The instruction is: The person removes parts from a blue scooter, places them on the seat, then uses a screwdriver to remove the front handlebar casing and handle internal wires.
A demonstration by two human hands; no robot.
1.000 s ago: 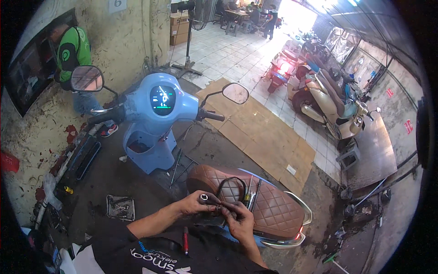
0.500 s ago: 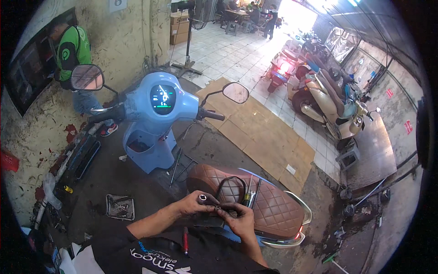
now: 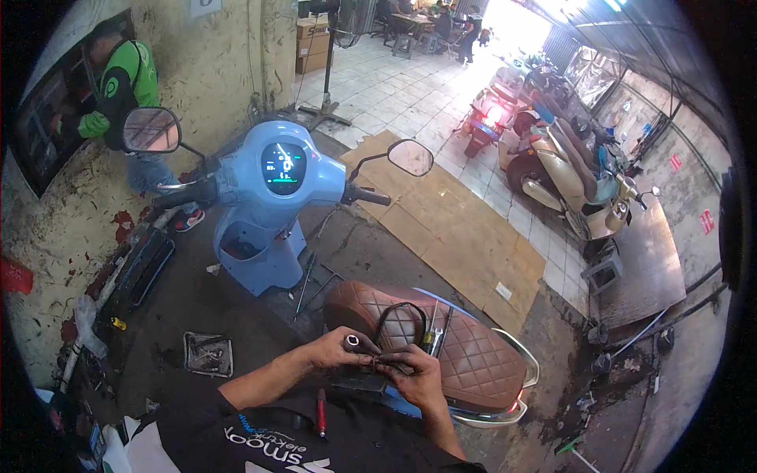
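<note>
Since the earlier frame, the person (image 3: 130,83) in the green and black jacket has raised a hand to the dark panel (image 3: 47,118) on the left wall, and the fingers of the right hand (image 3: 415,374) have shifted slightly. Nearest, a red tool (image 3: 321,414) is against the wearer's black shirt (image 3: 209,426). Just above it the left hand (image 3: 335,351) and the right come together, thumb and fingers of each pinching a dark piece (image 3: 376,363), too small and covered to make out, by the near edge of the brown seat (image 3: 481,363). A shiny round end (image 3: 352,340) shows at the left hand. On the seat, just beyond the right hand, lie a black loop (image 3: 400,305), a wrench (image 3: 436,340) and a rod (image 3: 448,319). A tray (image 3: 186,353) of small metal parts sits leftward on the floor (image 3: 268,331). Past the seat, thin tools (image 3: 305,280) lie near the blue scooter (image 3: 272,203), its screen (image 3: 284,168) lit. Farther off, cardboard (image 3: 445,217) covers some tiles (image 3: 394,102), parked scooters (image 3: 552,169) stand to its right, and people are around a table (image 3: 410,22) at the back
</note>
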